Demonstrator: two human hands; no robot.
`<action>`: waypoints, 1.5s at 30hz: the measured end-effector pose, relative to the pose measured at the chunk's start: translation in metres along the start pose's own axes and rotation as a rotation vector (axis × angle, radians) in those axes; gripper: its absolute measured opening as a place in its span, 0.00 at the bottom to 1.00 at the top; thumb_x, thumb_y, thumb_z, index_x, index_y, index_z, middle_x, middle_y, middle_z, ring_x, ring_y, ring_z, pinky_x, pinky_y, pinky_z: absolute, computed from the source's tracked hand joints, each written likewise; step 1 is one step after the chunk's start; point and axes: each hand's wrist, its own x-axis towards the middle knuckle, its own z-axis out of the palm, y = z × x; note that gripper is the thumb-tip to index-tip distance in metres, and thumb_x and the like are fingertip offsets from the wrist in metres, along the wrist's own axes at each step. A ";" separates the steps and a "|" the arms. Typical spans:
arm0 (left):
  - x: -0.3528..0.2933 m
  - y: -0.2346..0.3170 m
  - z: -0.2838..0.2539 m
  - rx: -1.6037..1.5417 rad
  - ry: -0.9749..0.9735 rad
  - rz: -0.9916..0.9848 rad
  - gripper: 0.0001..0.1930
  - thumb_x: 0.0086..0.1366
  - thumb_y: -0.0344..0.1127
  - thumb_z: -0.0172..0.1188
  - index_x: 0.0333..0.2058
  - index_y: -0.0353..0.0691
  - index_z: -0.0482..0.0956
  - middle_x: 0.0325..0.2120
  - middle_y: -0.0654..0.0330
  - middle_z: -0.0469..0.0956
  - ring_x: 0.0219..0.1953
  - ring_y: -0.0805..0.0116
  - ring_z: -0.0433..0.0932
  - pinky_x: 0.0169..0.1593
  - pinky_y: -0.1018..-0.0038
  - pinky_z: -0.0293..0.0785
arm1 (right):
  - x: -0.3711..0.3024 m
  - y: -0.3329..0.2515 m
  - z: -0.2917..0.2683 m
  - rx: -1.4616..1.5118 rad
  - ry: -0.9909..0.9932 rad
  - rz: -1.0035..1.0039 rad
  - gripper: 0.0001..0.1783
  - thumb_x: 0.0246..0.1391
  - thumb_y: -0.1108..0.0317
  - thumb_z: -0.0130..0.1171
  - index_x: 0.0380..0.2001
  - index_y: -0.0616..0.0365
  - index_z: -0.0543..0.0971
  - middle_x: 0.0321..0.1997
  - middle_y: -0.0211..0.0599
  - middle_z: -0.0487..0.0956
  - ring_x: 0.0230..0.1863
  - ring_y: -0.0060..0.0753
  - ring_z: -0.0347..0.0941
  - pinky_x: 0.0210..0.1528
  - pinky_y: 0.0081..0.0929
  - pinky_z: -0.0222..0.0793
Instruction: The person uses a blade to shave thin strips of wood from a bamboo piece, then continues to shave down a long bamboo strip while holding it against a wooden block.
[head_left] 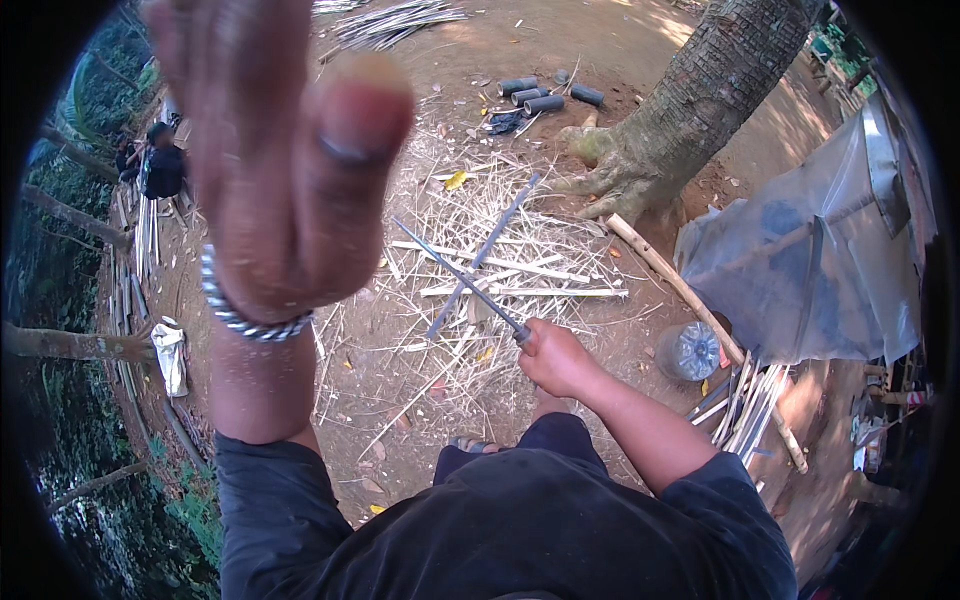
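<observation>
My left hand point(270, 150) is raised close to the camera, palm toward it, fingers together and holding nothing; a metal chain bracelet point(245, 318) circles the wrist. My right hand point(555, 358) is closed around the handle of a long thin blade point(455, 275) that points up and to the left over the ground. Under the blade lie pale split bamboo strips point(510, 270) and dry shavings on the bare earth. A grey stick point(490, 245) crosses the blade.
A palm trunk point(690, 100) with spreading roots stands at the upper right. Short dark tube sections point(535, 95) lie near it. A plastic sheet point(800, 260), a clear bottle point(690, 350) and bundled strips point(745, 405) are at right. A seated person point(160, 160) is at far left.
</observation>
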 end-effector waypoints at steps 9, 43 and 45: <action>-0.077 0.050 0.082 -0.031 -0.786 -0.189 0.40 0.72 0.60 0.32 0.69 0.32 0.45 0.71 0.49 0.49 0.74 0.60 0.41 0.73 0.57 0.20 | -0.005 0.029 -0.012 -0.060 -0.034 0.035 0.10 0.50 0.68 0.58 0.34 0.61 0.72 0.29 0.52 0.78 0.36 0.58 0.77 0.40 0.49 0.70; -0.244 0.021 0.156 -0.038 -1.178 -0.088 0.14 0.64 0.46 0.58 0.26 0.43 0.72 0.20 0.59 0.77 0.28 0.60 0.80 0.36 0.65 0.78 | 0.082 0.067 -0.084 -0.332 0.240 0.018 0.09 0.55 0.65 0.55 0.40 0.52 0.76 0.34 0.46 0.82 0.38 0.50 0.79 0.42 0.47 0.75; -0.235 0.022 0.155 -0.042 -1.354 -0.130 0.15 0.66 0.48 0.57 0.27 0.42 0.73 0.21 0.58 0.79 0.28 0.60 0.81 0.36 0.65 0.78 | 0.085 0.062 -0.089 -0.344 0.169 0.020 0.09 0.61 0.63 0.50 0.39 0.53 0.76 0.34 0.47 0.81 0.39 0.52 0.79 0.41 0.47 0.74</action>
